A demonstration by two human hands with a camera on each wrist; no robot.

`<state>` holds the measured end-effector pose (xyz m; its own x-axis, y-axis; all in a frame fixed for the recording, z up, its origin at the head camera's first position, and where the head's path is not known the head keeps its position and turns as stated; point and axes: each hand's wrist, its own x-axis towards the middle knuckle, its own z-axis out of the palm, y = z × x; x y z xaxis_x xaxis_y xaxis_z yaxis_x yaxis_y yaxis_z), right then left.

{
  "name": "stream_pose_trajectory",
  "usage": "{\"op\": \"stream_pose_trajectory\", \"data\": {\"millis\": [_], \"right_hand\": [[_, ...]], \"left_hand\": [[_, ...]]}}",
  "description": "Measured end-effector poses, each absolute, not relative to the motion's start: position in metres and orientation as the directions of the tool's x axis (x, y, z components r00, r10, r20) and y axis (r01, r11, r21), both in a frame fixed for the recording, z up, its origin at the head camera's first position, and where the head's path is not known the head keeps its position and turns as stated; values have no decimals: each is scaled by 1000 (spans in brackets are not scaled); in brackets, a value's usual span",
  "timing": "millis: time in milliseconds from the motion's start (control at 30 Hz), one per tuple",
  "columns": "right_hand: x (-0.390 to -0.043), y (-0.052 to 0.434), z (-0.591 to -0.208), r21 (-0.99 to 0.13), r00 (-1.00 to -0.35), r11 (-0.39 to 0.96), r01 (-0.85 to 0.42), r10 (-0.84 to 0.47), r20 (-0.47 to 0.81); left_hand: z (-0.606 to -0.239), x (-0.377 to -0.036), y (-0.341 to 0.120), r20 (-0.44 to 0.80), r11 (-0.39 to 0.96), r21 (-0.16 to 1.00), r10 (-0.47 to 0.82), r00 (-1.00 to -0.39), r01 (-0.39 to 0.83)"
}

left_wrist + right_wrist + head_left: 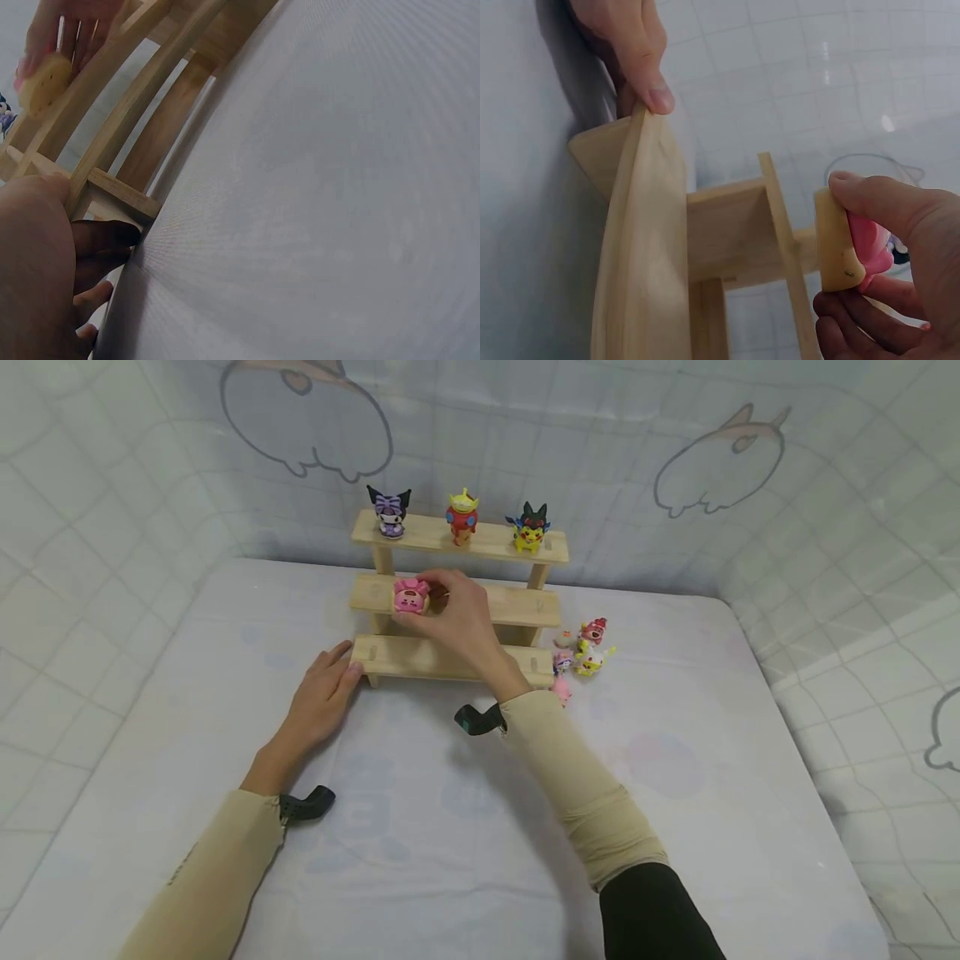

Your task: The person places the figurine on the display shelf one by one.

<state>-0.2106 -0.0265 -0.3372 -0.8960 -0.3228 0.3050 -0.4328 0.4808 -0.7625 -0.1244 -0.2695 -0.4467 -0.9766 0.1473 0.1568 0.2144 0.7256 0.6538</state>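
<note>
pink figure (411, 597) pinched in right hand (457, 620)

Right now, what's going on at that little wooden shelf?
A person is working at a three-tier wooden shelf on a covered table. The right hand pinches a pink figure at the left end of the middle tier. The left hand rests against the bottom tier's left end, fingers straight. Three figures stand on the top tier: purple, red, yellow. A small heap of figures lies on the table beside the shelf's right end.
</note>
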Motion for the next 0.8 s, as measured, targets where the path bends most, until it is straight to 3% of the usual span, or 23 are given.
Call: {"op": "stream_pose_trajectory", "data": {"millis": [800], "right_hand": [[-220,-61,-339,-702,-907,581,-412,-340,251]], "left_hand": [[-448,-124,-269,183,722,647,164,-969,244]]}}
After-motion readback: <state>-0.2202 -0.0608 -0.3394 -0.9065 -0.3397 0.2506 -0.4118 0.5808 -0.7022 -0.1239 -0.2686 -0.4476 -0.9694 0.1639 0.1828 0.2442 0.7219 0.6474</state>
